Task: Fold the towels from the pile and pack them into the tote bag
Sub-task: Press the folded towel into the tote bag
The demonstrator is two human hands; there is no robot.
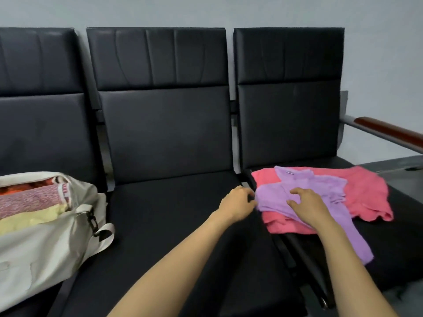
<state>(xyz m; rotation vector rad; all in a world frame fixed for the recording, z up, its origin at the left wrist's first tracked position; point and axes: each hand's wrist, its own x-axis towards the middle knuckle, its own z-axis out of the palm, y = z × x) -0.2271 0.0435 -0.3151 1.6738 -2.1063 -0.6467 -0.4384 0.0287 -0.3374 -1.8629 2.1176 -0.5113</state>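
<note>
Towels in the pile number two: a purple towel (299, 179) lies crumpled on top of a pink towel (366, 193), both on the right-hand seat of the surface, near its front left corner. One long end of the purple towel trails toward the front edge, over the pink one and onto the black padding.

One tote bag (45, 255), off-white with a dark clip on its strap, sits open on the left-hand seat. Three folded towels show in its mouth, packed side by side: an orange towel (20, 189) toward the back, a speckled pink towel (29, 201) in the middle and a yellow towel (29, 219) nearest the front. A bit of striped cloth shows beside them, but I cannot tell what it belongs to.

The surface is a row of three black seats; the middle seat (171, 213) lies between the bag and the pile. One wooden armrest (389, 131) runs along the right end.

Two bare hands reach in from the front edge. The left hand (237, 205) is at the gap between the middle and right seats, fingers curled tightly, their tips pinching the left edge of the purple towel. The right hand (309, 207) rests on top of the same towel, fingers spread and bent, digging into the cloth and gripping it.
</note>
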